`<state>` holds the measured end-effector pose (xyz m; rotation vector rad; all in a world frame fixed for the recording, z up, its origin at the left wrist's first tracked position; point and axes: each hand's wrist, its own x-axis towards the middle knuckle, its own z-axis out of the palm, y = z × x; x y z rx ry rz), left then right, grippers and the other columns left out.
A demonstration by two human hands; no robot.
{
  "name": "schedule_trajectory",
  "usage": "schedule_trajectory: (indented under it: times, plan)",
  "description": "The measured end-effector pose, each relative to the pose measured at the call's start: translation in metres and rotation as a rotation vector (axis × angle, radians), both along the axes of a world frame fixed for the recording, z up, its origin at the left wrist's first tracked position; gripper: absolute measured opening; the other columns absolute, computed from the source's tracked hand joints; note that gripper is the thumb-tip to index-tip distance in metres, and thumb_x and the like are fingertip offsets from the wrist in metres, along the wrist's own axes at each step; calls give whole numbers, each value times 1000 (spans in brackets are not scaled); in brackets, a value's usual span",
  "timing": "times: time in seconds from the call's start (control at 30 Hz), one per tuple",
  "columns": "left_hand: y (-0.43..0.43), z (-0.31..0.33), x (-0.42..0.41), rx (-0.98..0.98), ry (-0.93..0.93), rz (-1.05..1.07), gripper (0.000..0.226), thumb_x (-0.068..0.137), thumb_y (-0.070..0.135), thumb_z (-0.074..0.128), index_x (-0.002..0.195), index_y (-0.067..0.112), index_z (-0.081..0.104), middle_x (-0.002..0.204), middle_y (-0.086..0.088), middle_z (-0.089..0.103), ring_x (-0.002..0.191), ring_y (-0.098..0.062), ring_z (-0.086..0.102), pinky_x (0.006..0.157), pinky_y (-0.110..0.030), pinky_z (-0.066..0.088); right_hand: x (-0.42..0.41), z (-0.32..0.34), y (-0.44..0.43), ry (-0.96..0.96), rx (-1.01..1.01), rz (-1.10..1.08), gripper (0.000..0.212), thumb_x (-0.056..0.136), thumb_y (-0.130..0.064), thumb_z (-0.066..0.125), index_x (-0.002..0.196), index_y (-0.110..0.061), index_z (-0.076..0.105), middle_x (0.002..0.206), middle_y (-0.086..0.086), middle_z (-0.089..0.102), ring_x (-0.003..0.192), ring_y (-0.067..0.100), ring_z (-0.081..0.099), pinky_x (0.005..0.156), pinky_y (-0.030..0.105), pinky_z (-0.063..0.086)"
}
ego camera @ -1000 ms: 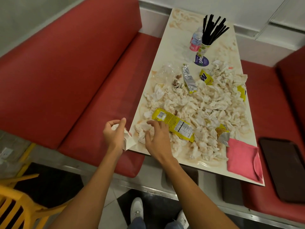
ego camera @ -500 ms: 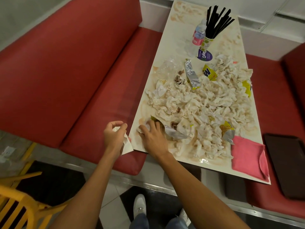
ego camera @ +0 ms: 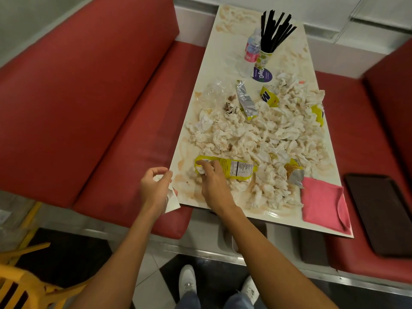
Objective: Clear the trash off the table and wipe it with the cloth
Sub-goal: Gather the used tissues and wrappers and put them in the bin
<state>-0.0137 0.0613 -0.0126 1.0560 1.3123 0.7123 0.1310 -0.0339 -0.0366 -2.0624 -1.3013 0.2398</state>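
Observation:
A stained cream table (ego camera: pixel 223 50) carries a wide heap of crumpled white napkins (ego camera: pixel 263 139) mixed with wrappers. My left hand (ego camera: pixel 155 190) hangs just off the table's near left corner and pinches a white napkin (ego camera: pixel 171 200). Over the near left part of the heap, my right hand (ego camera: pixel 215 186) curls its fingers round a crumpled napkin (ego camera: pixel 200 169) at the left end of a yellow snack wrapper (ego camera: pixel 236 169). A folded pink cloth (ego camera: pixel 323 204) lies on the near right corner. Silver wrappers (ego camera: pixel 245 100) and small yellow ones (ego camera: pixel 269 97) sit farther back.
At the far end stand a water bottle (ego camera: pixel 253 46), a cup of black straws (ego camera: pixel 265 58) and a purple lid (ego camera: pixel 262 74). Red bench seats (ego camera: pixel 89 90) flank the table. A dark tray (ego camera: pixel 381 210) lies on the right seat, a yellow chair (ego camera: pixel 20 286) at the lower left.
My right hand dragged trash toward the near left edge, briefly covering the yellow wrapper, which now shows again beside the fingers. My left hand stayed at the corner with its napkin.

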Motion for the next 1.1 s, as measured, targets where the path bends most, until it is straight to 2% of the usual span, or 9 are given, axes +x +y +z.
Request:
schedule_trajectory:
  times: [0.17, 0.3, 0.47, 0.57, 0.7, 0.83, 0.93, 1.03, 1.1]
  plan:
    - [-8, 3, 3, 1, 10, -16, 12, 93, 7, 74, 102, 7, 66, 79, -7, 65, 47, -32, 62, 39, -26, 46, 7, -1, 11, 23, -99, 75, 51, 87, 14, 61, 135, -2, 63, 132, 17, 48, 108, 37, 56, 90, 44, 53]
    - [-12, 2, 0, 33, 38, -38, 12, 93, 9, 75, 101, 8, 67, 78, -7, 66, 43, -29, 63, 41, -26, 46, 1, -1, 19, -133, -195, 268, 49, 97, 0, 63, 143, -16, 61, 152, 17, 45, 117, 41, 47, 92, 49, 50]
    - [-14, 4, -6, 28, 49, -36, 13, 92, 10, 76, 102, 9, 68, 79, -9, 67, 45, -32, 65, 43, -29, 48, -1, -1, 17, -235, -188, 317, 33, 97, -2, 64, 127, -12, 71, 138, 13, 54, 112, 38, 49, 84, 50, 53]
    - [-17, 6, -7, 28, 50, -48, 13, 92, 11, 76, 102, 10, 68, 81, -9, 67, 47, -33, 66, 45, -29, 48, 4, 0, 16, -98, -129, 229, 23, 89, 2, 72, 111, -4, 75, 123, 12, 62, 109, 37, 56, 86, 48, 52]
    - [-19, 13, -5, 17, 61, -63, 14, 93, 11, 75, 104, 8, 67, 82, -9, 67, 44, -31, 65, 42, -28, 47, 13, 21, 11, 217, -52, 1, 19, 86, 9, 69, 101, 0, 78, 105, 14, 72, 91, 21, 63, 84, 23, 44]
    - [-23, 23, 2, 41, 68, -99, 12, 95, 10, 73, 105, 7, 67, 83, -8, 67, 42, -27, 64, 40, -24, 44, 26, 53, 2, 669, 33, -124, 9, 98, -3, 68, 94, -7, 75, 80, 4, 72, 65, 8, 65, 70, 24, 52]
    - [-26, 28, 7, 54, 65, -128, 13, 95, 10, 73, 106, 8, 67, 83, -7, 67, 43, -28, 65, 40, -24, 44, 36, 77, -5, 866, 121, -179, 8, 99, -7, 70, 103, -2, 75, 79, 4, 73, 70, 6, 70, 73, 21, 54]
    - [-31, 36, 15, 50, 58, -147, 13, 93, 11, 73, 105, 9, 66, 81, -7, 67, 45, -29, 66, 43, -26, 45, 47, 93, -14, 915, 186, -209, 8, 98, -13, 74, 103, -8, 77, 74, 6, 74, 85, 16, 71, 96, 39, 55]
    - [-34, 39, 23, 54, 45, -165, 13, 93, 14, 74, 102, 10, 66, 82, -6, 68, 48, -31, 68, 46, -28, 48, 53, 101, -26, 916, 215, -215, 9, 98, -13, 73, 105, -8, 76, 73, 10, 73, 81, 18, 70, 98, 48, 54]
